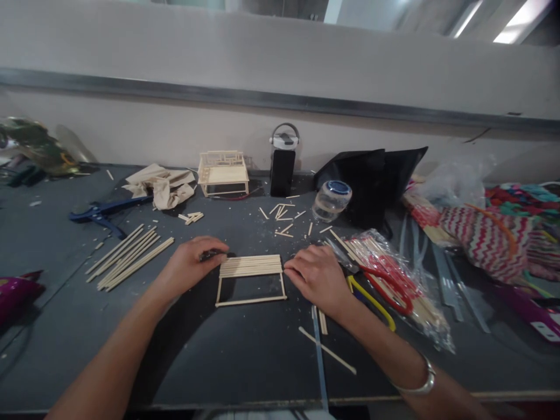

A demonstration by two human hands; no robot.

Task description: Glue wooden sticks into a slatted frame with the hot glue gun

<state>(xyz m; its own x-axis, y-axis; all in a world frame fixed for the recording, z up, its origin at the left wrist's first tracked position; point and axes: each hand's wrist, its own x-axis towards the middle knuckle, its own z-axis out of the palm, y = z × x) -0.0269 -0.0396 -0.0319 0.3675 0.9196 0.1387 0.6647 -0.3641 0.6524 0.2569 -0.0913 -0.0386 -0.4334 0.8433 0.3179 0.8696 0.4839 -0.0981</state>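
Note:
Between my hands a small rectangular frame of thin wooden sticks (251, 266) lies on the dark table, its far part covered by several sticks laid side by side and its near part open. My left hand (192, 261) has thumb and fingers curled at the frame's far left corner, touching it. At the far right corner, my right hand (318, 275) is curled with its fingertips against the ends of the sticks. Loose long sticks (131, 256) lie left of my left hand. Scissors with red and yellow handles (371, 297) lie partly behind my right hand.
Behind stand a small stick-built bench (224, 173), a black phone (282, 173) against a handled bottle, and a clear jar (332, 201). Blue pliers (107, 211) and crumpled paper (161, 185) lie left. A plastic pack of sticks (402, 280) lies right; cut pieces (282, 213) are scattered.

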